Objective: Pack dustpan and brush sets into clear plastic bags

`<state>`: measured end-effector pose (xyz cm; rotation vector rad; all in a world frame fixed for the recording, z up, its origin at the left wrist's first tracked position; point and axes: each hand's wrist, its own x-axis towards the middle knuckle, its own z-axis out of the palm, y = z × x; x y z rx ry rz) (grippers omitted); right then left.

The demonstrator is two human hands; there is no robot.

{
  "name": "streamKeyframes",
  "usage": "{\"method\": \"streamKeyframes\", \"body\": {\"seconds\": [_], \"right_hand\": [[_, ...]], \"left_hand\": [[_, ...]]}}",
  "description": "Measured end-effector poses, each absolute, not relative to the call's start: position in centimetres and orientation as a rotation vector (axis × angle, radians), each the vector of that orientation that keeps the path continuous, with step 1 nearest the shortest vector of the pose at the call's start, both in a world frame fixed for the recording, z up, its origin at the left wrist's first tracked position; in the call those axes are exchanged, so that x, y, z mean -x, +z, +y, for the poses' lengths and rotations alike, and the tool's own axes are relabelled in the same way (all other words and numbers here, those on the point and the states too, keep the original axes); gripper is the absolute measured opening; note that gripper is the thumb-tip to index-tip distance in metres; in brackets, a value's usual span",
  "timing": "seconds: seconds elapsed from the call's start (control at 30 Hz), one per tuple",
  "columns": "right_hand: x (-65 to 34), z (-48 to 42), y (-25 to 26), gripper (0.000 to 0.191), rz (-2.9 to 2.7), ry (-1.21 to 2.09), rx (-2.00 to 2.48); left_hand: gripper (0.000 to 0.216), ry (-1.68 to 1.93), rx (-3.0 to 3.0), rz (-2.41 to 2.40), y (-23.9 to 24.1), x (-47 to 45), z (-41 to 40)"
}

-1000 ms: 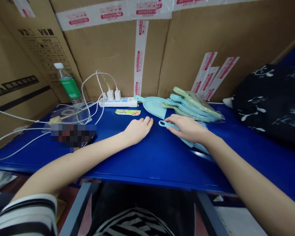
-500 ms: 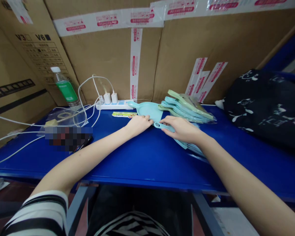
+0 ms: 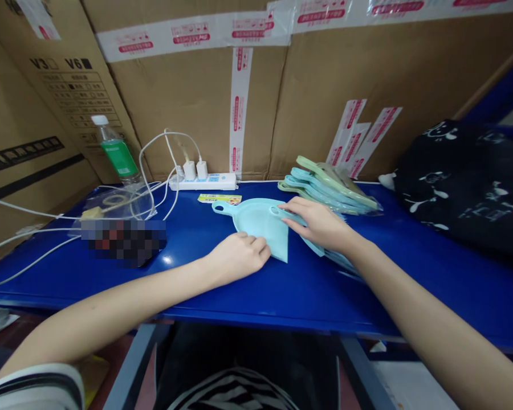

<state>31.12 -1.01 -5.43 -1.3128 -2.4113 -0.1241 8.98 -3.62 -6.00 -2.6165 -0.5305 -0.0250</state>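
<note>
A light blue dustpan lies on the blue table, its looped handle pointing left. My left hand is closed on the dustpan's near edge, with the fingertips partly hidden. My right hand is wrapped around the handle of a light blue hand brush, whose ringed end reaches over the dustpan. The bristles stick out below my right wrist, and the forearm covers part of them. Behind my right hand lies a pile of green and blue dustpans, at least partly in clear plastic.
A white power strip with chargers and cables stands at the back, near a yellow label strip. At left are a plastic bottle and a blurred-out dark object. A black patterned bag sits at right. Cardboard walls the back.
My left hand has drawn the dustpan toward me, away from the power strip, and its handle has swung left. My right hand has stayed nearly in place with the brush.
</note>
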Motion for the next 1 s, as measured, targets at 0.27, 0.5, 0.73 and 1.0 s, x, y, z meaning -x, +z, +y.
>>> {"method": "streamKeyframes", "body": {"seconds": [0.27,0.5,0.73,1.0], "right_hand": [[-30.0,-1.5,-6.0,0.034,-2.468,-0.123,1.236],[-28.0,-1.7,-6.0,0.032,-2.455,0.013,1.198],[-25.3,-0.6,-5.3,0.032,-2.345,0.12,1.209],[-22.4,0.6,-6.3,0.015,-2.274,0.19,1.152]], "left_hand": [[0.023,-0.291,2.716,-0.41,-5.9,-7.9,-4.4],[0.031,-0.132,2.479,-1.243,-3.0,-3.6,-0.5],[0.032,-0.095,2.632,-1.49,-4.6,-2.3,0.4],[0.03,-0.271,2.834,-1.518,-4.7,-2.8,0.3]]}}
